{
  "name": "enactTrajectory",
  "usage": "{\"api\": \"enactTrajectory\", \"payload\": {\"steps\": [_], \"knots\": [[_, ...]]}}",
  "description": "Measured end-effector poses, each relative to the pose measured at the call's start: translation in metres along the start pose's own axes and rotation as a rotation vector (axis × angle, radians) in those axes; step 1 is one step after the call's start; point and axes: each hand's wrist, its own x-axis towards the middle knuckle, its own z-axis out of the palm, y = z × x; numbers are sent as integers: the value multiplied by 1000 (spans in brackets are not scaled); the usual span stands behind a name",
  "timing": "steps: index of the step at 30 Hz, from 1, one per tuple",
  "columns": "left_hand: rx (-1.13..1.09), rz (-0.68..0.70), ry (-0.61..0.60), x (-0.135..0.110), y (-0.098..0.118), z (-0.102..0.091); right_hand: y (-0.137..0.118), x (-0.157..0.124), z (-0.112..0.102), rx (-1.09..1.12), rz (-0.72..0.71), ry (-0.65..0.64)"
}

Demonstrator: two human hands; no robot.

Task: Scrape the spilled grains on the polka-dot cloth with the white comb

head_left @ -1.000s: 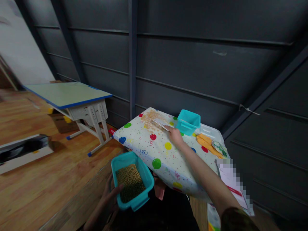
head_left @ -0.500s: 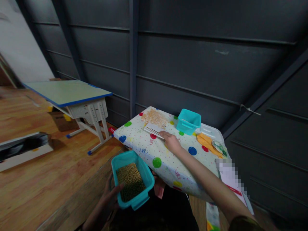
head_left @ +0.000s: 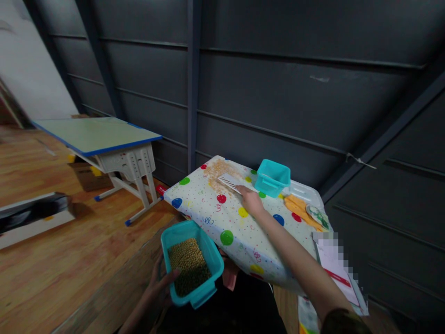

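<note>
My left hand [head_left: 158, 283] grips the near-left rim of a teal plastic tub [head_left: 212, 253], its thumb over the inside. Round yellowish beans [head_left: 189, 255] lie in the tub, with darker ones toward the near side. Over the patterned tablecloth, my right hand [head_left: 251, 199] is closed on one end of a flat white slotted plastic scraper [head_left: 227, 181]. The scraper's far end is at a scattered layer of small tan grains [head_left: 215, 172]. Whether its edge presses on the cloth is hard to tell.
A second teal tub [head_left: 273, 178] stands at the back of the table [head_left: 198, 204]. Beside it are a clear plastic lid [head_left: 306, 192], an orange cloth [head_left: 299, 206] and a small round green-and-white item [head_left: 317, 215]. A clipboard [head_left: 335, 260] lies at right; a dark panelled wall [head_left: 278, 93] rises behind.
My right hand has moved slightly right and away from me, swinging the scraper into the grains. These are spread more thinly and nearer to me. My left hand and its tub stay nearly still.
</note>
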Motion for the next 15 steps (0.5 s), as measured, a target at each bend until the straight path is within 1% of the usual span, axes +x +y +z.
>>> {"api": "enactTrajectory", "payload": {"steps": [3,7,11,13,15], "knots": [[22,-4,33,-2,-1,4,-14,-11,2,-32,-65,-40],[44,-45,53,-3,-3,6,-29,-21,-2,-79,-125,-86],[21,-19,66,-4,-4,7,-42,-33,-8,-115,-148,-129],[12,-29,59,-6,-2,7,-48,-40,-9,-120,-167,-146],[6,-72,38,-9,2,8,-51,-47,-11,-103,-191,-144]]}}
